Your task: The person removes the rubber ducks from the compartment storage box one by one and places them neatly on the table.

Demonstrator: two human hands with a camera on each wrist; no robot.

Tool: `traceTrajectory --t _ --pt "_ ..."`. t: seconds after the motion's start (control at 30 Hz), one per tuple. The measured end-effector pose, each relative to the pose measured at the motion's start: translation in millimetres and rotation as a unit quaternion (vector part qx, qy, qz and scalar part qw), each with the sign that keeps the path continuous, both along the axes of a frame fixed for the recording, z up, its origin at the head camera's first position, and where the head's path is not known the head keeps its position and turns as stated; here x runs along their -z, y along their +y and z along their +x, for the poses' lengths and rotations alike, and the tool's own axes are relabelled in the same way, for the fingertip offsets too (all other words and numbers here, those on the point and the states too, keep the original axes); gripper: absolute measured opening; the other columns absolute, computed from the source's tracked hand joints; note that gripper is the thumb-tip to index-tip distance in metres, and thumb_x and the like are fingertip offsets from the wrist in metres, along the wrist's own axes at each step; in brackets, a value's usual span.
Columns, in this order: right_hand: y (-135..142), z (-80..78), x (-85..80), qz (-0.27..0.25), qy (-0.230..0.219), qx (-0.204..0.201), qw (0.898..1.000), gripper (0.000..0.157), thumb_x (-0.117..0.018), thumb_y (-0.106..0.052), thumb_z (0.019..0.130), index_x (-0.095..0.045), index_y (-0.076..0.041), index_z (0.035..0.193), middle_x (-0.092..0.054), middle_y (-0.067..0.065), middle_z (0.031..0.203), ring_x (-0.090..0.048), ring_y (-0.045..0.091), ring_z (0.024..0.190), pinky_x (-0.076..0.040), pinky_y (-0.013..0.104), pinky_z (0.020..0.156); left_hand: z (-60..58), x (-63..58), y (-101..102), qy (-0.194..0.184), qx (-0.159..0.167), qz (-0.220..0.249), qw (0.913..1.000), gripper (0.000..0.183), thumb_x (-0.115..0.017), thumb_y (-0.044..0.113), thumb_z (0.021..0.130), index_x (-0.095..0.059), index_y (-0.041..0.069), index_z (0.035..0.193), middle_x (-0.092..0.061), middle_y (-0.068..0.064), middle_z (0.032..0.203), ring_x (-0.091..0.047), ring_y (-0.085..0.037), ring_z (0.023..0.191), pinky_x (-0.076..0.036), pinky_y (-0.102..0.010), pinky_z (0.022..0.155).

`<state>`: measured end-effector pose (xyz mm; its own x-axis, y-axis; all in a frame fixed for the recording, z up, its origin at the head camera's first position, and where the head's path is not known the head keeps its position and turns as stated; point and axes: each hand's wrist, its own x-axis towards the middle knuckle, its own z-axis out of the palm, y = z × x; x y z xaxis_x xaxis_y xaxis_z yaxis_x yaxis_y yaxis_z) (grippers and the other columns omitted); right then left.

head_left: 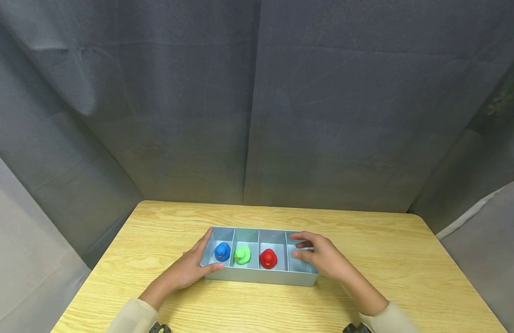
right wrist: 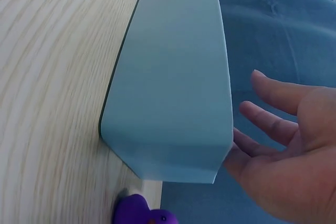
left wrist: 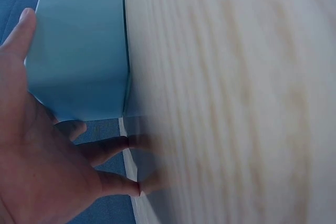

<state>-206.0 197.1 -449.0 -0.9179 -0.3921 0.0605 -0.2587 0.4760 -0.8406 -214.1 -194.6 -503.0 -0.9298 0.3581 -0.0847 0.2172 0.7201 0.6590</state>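
Note:
A pale blue divided box (head_left: 261,276) lies lengthwise on the table. From left to right, separate compartments hold a blue rubber duck (head_left: 222,251), a green one (head_left: 242,255) and a red one (head_left: 268,258). My left hand (head_left: 189,268) rests against the box's left end, thumb along the front rim and index finger reaching to the back corner; other fingertips touch the table (left wrist: 226,103). Over the rightmost compartment hovers my right hand (head_left: 321,254), fingers loosely bent with nothing between them. A purple duck (right wrist: 137,211) sits on the table beyond the box's right end, hidden in the head view.
The wooden table (head_left: 357,226) extends around the box on all sides. Grey cloth curtains (head_left: 323,115) hang behind it and at both sides.

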Motion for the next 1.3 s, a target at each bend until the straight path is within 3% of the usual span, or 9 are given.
traceTrajectory --t 0.5,0.73,0.93,1.17,1.3 --pt "-23 -5.2 9.5 0.009 -0.019 -0.005 1.0 0.047 -0.076 -0.014 0.094 -0.062 0.0 0.138 -0.057 0.024 0.143 -0.063 0.047 0.121 -0.059 0.046 0.092 0.2 0.4 0 -0.005 -0.001 0.004 1.0 0.107 -0.067 0.061 0.094 0.007 0.033 0.166 -0.005 -0.007 0.174 -0.022 -0.043 0.154 -0.008 -0.079 0.115" --pt "-33 -5.6 11.5 0.037 -0.02 0.001 0.999 0.046 -0.079 -0.015 0.092 -0.066 -0.008 0.135 -0.058 0.023 0.143 -0.062 0.049 0.118 -0.061 0.046 0.082 0.6 -1.0 0 -0.003 -0.001 0.004 1.0 0.107 -0.067 0.061 0.094 0.007 0.033 0.166 -0.004 -0.007 0.174 -0.023 -0.044 0.154 -0.007 -0.079 0.115" --pt "-40 -4.6 14.5 0.043 -0.018 0.0 0.999 0.043 -0.08 -0.016 0.092 -0.068 -0.008 0.131 -0.06 0.022 0.139 -0.063 0.048 0.111 -0.059 0.044 0.077 0.4 -2.6 1 -0.004 -0.003 0.005 1.0 0.108 -0.068 0.059 0.094 0.006 0.032 0.166 -0.005 -0.007 0.174 -0.023 -0.044 0.154 -0.007 -0.079 0.115" --pt "-51 -4.2 20.5 0.078 0.009 0.019 0.997 0.038 -0.081 -0.016 0.089 -0.072 -0.01 0.126 -0.065 0.019 0.133 -0.057 0.044 0.126 -0.049 0.061 0.098 0.6 -1.4 1 0.001 -0.002 0.002 1.0 0.108 -0.069 0.058 0.094 0.006 0.031 0.167 -0.006 -0.009 0.174 -0.023 -0.045 0.153 -0.008 -0.08 0.113" --pt "-56 -4.0 22.5 0.095 0.009 0.044 0.994 0.035 -0.083 -0.018 0.088 -0.074 -0.013 0.122 -0.067 0.017 0.129 -0.056 0.044 0.126 -0.047 0.065 0.1 -0.1 0.1 0 0.001 -0.001 0.0 1.0 0.108 -0.068 0.058 0.094 0.006 0.032 0.167 -0.006 -0.009 0.174 -0.023 -0.044 0.154 -0.008 -0.08 0.114"
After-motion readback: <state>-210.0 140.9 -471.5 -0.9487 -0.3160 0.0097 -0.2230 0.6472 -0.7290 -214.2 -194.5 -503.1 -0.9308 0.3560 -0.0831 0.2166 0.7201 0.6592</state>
